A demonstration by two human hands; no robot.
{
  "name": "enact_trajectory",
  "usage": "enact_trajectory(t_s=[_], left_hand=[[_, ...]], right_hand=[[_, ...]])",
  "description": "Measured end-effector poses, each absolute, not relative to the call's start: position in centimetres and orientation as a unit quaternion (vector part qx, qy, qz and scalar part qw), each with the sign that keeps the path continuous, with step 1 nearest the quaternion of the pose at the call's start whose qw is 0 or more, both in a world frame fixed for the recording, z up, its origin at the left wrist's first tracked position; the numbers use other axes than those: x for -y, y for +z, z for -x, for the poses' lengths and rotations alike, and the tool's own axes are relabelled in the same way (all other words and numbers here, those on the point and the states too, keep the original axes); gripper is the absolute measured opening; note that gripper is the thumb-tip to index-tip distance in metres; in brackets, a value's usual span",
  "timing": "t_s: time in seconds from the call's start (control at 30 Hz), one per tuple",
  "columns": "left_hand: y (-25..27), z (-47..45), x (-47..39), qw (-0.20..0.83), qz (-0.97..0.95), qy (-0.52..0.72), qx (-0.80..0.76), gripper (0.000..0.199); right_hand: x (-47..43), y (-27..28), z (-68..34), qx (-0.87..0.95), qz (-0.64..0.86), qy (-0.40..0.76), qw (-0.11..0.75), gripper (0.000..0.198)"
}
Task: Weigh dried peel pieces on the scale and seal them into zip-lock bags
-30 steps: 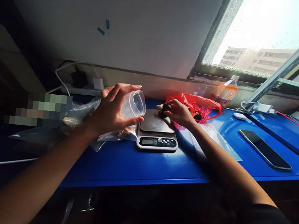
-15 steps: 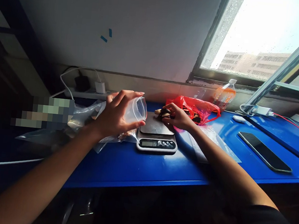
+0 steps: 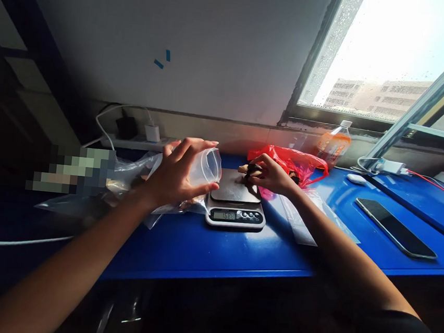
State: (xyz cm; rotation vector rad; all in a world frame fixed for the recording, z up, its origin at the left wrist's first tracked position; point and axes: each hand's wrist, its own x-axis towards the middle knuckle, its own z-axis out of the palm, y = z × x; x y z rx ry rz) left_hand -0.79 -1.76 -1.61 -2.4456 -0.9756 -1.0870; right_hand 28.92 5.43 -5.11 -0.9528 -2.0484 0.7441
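My left hand point(image 3: 182, 176) is wrapped around a translucent plastic cup point(image 3: 205, 167), tipped on its side with its mouth facing right. My right hand point(image 3: 273, 175) pinches a small bunch of dark and pale dried pieces point(image 3: 251, 171), whose exact kind I cannot tell. Those pieces are over the metal plate of a white digital kitchen scale point(image 3: 236, 219); whether they touch the plate is unclear. Digits show on its lit display. Just behind my right hand sits a red plastic bag point(image 3: 304, 164) with more dark pieces in it.
Clear plastic bags point(image 3: 126, 181) with brownish contents lie left of the scale, and a flat clear bag point(image 3: 299, 221) lies right. A phone point(image 3: 395, 229), a white earbud case point(image 3: 356, 178) and an orange drink bottle point(image 3: 333, 145) stand or lie on the blue table point(image 3: 213, 260).
The bunch of pieces in my right hand has shifted slightly and looks lower over the plate. The scale's reading has changed. My left hand still holds the tipped cup.
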Motion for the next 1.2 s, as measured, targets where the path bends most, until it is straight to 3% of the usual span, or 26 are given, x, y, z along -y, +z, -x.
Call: enact_trajectory(t_s=[0.13, 0.23, 0.37, 0.67, 0.83, 0.97, 1.03, 1.1, 1.2], left_hand=[[-1.7, 0.7, 1.9, 0.138, 0.85, -0.384, 0.333, 0.077], [-1.9, 0.7, 1.8, 0.109, 0.851, -0.389, 0.334, 0.079], [-2.1, 0.5, 1.8, 0.076, 0.853, -0.411, 0.312, 0.084], [-1.6, 0.9, 1.9, 0.021, 0.861, -0.435, 0.263, 0.082], [-0.3, 1.2, 3.1, -0.115, 0.827, -0.491, 0.248, 0.076], [1.0, 1.1, 4.5, -0.232, 0.777, -0.518, 0.272, 0.086], [1.5, 0.9, 4.7, -0.233, 0.765, -0.53, 0.283, 0.088], [1.7, 0.6, 4.5, -0.222, 0.74, -0.564, 0.293, 0.079], [1.6, 0.2, 3.6, -0.235, 0.673, -0.621, 0.326, 0.045]], right_hand=[[-3.7, -3.2, -28.2, 0.781, 0.312, 0.334, 0.425, 0.042], [-1.5, -1.3, -26.3, 0.804, 0.272, 0.278, 0.45, 0.04], [0.5, 0.3, -23.1, 0.866, 0.27, 0.15, 0.393, 0.04], [0.8, 1.2, -19.5, 0.895, 0.251, 0.133, 0.344, 0.032], [2.2, 2.0, -21.4, 0.906, 0.171, 0.131, 0.364, 0.041], [3.3, 2.9, -21.9, 0.902, 0.137, 0.045, 0.406, 0.013], [3.9, 3.5, -21.5, 0.879, 0.164, 0.0, 0.447, 0.013], [4.3, 4.1, -20.8, 0.847, 0.219, -0.021, 0.484, 0.012], [4.3, 4.4, -20.0, 0.807, 0.288, -0.033, 0.514, 0.008]])
